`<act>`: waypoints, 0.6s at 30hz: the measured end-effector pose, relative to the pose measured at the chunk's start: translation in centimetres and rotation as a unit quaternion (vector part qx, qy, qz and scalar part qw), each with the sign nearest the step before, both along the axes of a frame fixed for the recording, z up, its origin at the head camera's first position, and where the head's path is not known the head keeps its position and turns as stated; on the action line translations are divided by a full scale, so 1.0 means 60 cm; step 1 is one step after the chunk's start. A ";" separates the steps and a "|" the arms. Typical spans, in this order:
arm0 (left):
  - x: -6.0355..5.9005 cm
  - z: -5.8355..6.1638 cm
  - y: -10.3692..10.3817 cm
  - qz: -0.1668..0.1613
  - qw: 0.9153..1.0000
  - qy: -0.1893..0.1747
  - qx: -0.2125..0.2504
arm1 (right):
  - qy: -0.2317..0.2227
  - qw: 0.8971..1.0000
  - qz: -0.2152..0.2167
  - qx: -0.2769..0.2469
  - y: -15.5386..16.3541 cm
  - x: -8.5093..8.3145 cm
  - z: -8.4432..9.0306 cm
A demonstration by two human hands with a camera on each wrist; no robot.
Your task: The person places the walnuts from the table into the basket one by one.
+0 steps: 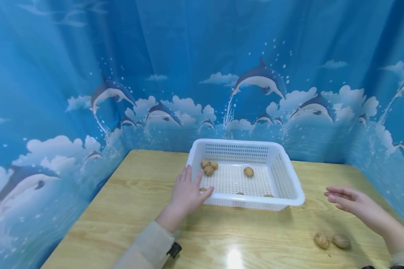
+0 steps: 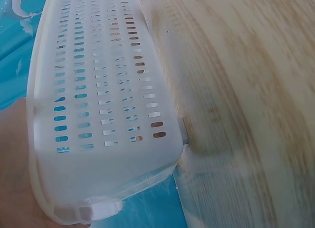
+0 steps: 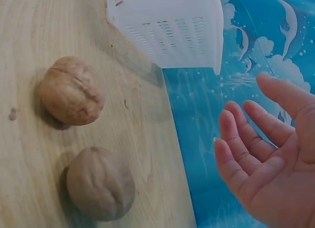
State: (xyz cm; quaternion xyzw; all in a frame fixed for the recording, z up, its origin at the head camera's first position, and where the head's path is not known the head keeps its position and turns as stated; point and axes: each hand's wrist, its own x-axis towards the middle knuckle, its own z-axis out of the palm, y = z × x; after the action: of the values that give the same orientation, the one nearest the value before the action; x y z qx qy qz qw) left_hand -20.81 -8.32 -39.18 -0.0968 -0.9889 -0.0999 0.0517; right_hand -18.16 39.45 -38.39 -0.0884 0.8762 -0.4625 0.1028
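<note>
A white perforated plastic basket (image 1: 287, 175) stands toward the back of the wooden table, with several walnuts (image 1: 208, 170) inside, some partly hidden by its front wall. My left hand (image 1: 187, 190) rests over the basket's front left corner, fingers spread along the left rim and thumb across the front rim. In the left wrist view, part of that hand (image 2: 15, 169) shows beside the rim. To the right of the basket, my right hand (image 1: 360, 207) hovers with loosely bent fingers and holds nothing. Two more walnuts (image 3: 74, 91) lie side by side on the table near it.
The wooden table (image 1: 128, 201) reaches back to a blue curtain (image 1: 195, 48) printed with dolphins and clouds. That curtain also runs along the left and right sides. A black strap piece (image 1: 174, 249) sits at my left sleeve (image 1: 148, 246).
</note>
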 end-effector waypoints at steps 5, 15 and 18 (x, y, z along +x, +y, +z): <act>-0.002 0.001 0.002 0.000 1.000 0.002 -0.003 | -0.051 0.998 0.041 0.001 0.017 0.009 -0.011; 0.001 -0.004 0.003 0.002 1.000 -0.007 0.005 | -0.083 0.988 0.084 0.102 0.033 0.038 -0.035; 0.001 -0.002 0.002 0.002 1.000 -0.005 0.007 | -0.102 0.984 0.083 0.121 0.033 0.042 -0.038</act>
State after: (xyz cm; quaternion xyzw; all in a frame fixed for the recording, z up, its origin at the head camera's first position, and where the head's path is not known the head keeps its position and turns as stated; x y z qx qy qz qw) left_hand -20.75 -8.19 -39.31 -0.0943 -0.9886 -0.1069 0.0476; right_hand -15.62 41.42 -40.68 -0.0998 0.9002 -0.3499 0.2392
